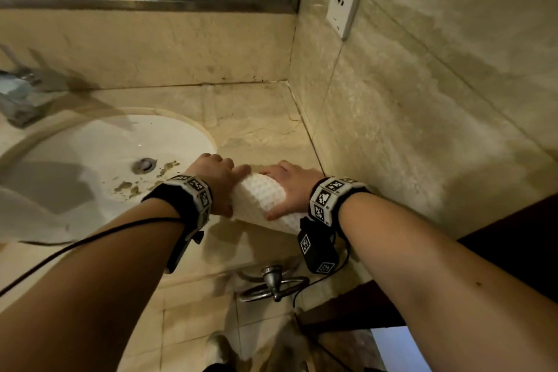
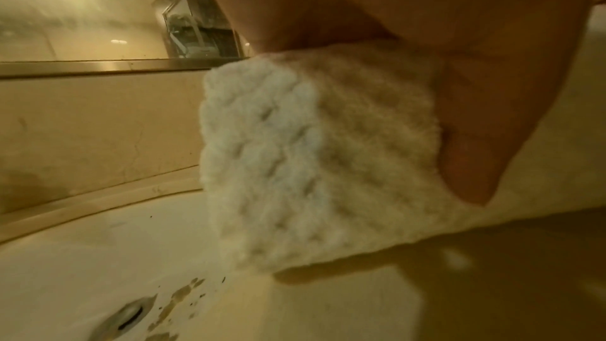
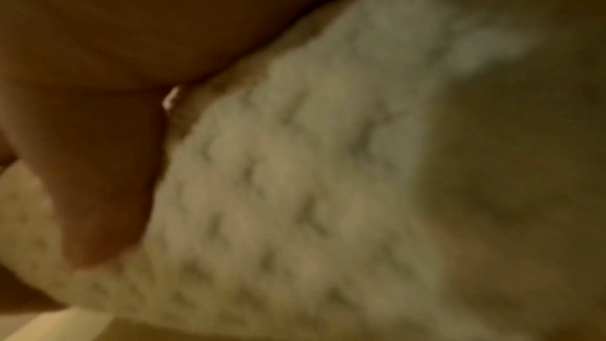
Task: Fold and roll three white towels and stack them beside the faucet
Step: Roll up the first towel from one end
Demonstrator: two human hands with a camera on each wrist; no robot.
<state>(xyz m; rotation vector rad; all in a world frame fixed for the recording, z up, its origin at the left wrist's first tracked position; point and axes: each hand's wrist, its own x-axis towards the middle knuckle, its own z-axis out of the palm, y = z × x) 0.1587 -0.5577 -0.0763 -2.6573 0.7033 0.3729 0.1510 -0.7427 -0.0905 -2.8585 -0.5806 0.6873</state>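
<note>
A white waffle-weave towel [image 1: 263,197] is rolled up between both hands on the marble counter [image 1: 256,118] right of the sink. My left hand [image 1: 218,178] grips its left end, fingers curled over the roll and thumb beneath. My right hand [image 1: 290,187] grips the right end the same way. In the left wrist view the towel [image 2: 295,165] fills the middle, with my thumb [image 2: 472,165] against it. The right wrist view is blurred; it shows the towel [image 3: 295,191] under my palm. The faucet [image 1: 21,96] stands at the far left.
A white sink basin [image 1: 99,160] with brown flecks near its drain [image 1: 144,165] lies left of my hands. Another white cloth [image 1: 27,214] hangs at the left edge. A tiled wall [image 1: 422,118] bounds the counter on the right. A metal towel ring [image 1: 271,284] hangs below the counter's front.
</note>
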